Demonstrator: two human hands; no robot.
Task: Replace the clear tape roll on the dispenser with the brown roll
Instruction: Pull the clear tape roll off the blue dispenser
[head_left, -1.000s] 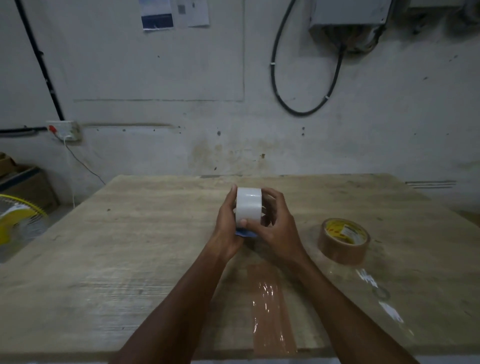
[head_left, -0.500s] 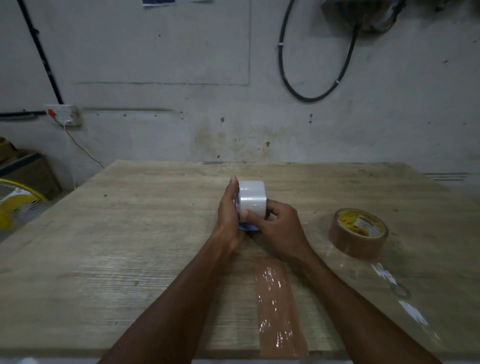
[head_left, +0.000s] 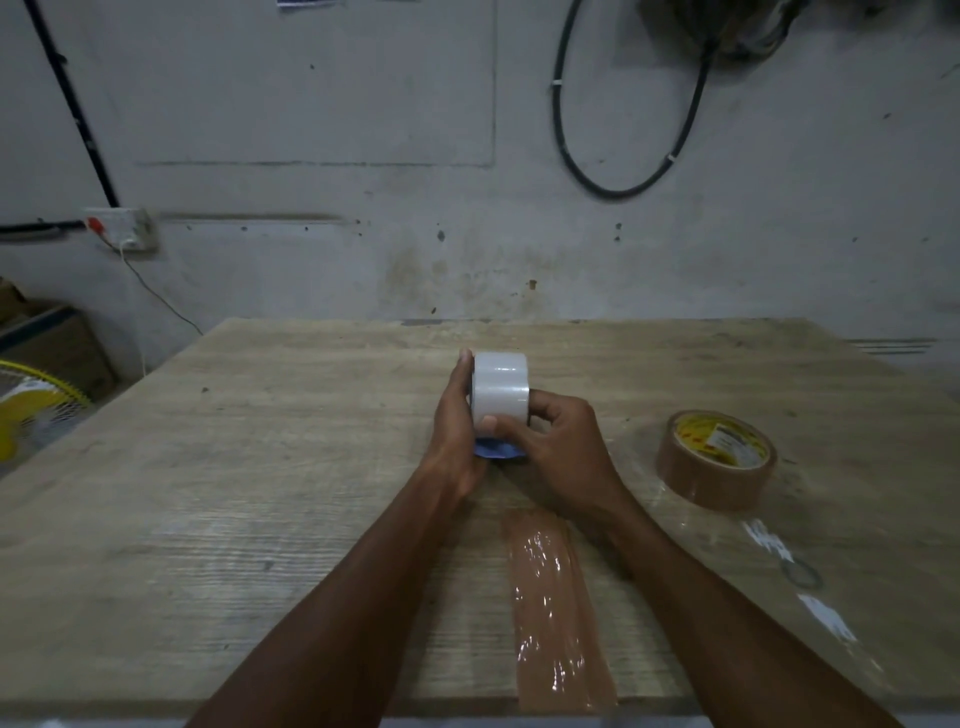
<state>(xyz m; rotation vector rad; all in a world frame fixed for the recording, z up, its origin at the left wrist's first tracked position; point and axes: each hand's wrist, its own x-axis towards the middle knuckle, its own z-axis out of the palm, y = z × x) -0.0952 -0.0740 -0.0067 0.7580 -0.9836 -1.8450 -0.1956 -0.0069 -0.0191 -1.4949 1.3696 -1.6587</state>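
Observation:
The clear tape roll (head_left: 500, 385) looks whitish and stands on edge at the middle of the wooden table (head_left: 260, 493). Beneath it a blue piece of the dispenser (head_left: 493, 450) shows between my hands; most of the dispenser is hidden. My left hand (head_left: 456, 426) presses flat against the roll's left side. My right hand (head_left: 558, 449) grips it from the right, thumb on the roll's front face. The brown tape roll (head_left: 716, 460), with a yellow label inside its core, lies flat on the table to the right, apart from both hands.
A strip of brown tape (head_left: 556, 613) is stuck to the table by the front edge. Clear tape scraps (head_left: 810, 587) lie to its right. A yellow fan (head_left: 31, 415) and cardboard boxes (head_left: 47, 343) stand off the table's left side. A wall rises behind the table.
My right hand has shifted lower on the clear roll, fingers now curled at its right side. The camera has tilted down slightly. The brown roll has stayed where it was.

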